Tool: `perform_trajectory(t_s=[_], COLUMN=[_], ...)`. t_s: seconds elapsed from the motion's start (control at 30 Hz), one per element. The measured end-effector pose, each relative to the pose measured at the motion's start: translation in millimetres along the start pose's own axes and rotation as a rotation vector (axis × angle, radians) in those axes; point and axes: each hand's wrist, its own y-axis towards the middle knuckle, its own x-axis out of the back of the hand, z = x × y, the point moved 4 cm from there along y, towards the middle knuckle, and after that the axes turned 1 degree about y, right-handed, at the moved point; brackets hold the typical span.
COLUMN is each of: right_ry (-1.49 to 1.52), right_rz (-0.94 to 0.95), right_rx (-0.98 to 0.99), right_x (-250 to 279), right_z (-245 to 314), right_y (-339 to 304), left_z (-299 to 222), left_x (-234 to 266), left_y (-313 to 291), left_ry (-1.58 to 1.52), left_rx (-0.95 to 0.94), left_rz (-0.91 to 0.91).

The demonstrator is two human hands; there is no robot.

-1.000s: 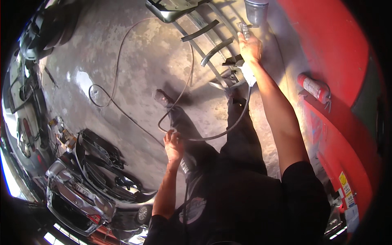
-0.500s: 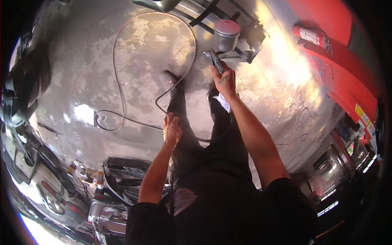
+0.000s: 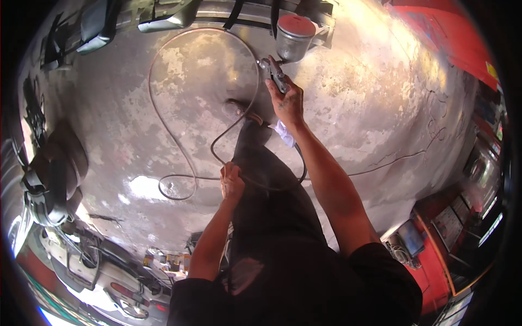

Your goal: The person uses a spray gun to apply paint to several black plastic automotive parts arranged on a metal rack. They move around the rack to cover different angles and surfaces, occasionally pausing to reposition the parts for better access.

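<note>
My right hand (image 3: 288,104) is wrapped round the grip of a metal spray gun (image 3: 277,76), held out ahead of me. A silver paint cup (image 3: 294,48) with a reddish lid sits upright at the gun, on its far right side. Lower and to the left, my left hand (image 3: 232,183) is closed round a thin air hose (image 3: 150,76), which curves in a big loop over the floor. Under my right wrist shows a crumpled white cloth (image 3: 284,133); what keeps it there is hidden.
Dark, glossy parts (image 3: 169,15) hang or rest along a rack (image 3: 212,20) at the far side. To the left are a black seat-like part (image 3: 68,152) and a motorbike (image 3: 103,282). A red panel (image 3: 451,35) stands far right, and a cable (image 3: 389,162) trails across the floor.
My view has swung left, bringing more dark parts into sight and taking the fire extinguisher out of it. The spray gun stays in my right hand, the hose in my left.
</note>
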Motion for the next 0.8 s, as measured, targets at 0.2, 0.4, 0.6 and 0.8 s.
perform_trajectory(t_s=[0.2,0.4,0.6,0.8], right_ry=[-0.019,0.161,0.129,0.157], right_rz=[-0.325,-0.23,-0.247,-0.506], right_rx=[-0.1,-0.149,-0.064,-0.112], right_x=[46,11,-39,-124], right_z=[-69,-51,-13,-15], right_y=[-21,-40,-61,-60], left_z=[18,57,134,221], left_x=[2,54,77,89], left_y=[-34,-49,-42,-12], left_ry=[0.002,0.029,0.159,0.426], left_rx=[-0.042,-0.083,-0.185,-0.24], left_rz=[-0.031,-0.059,0.085,0.365])
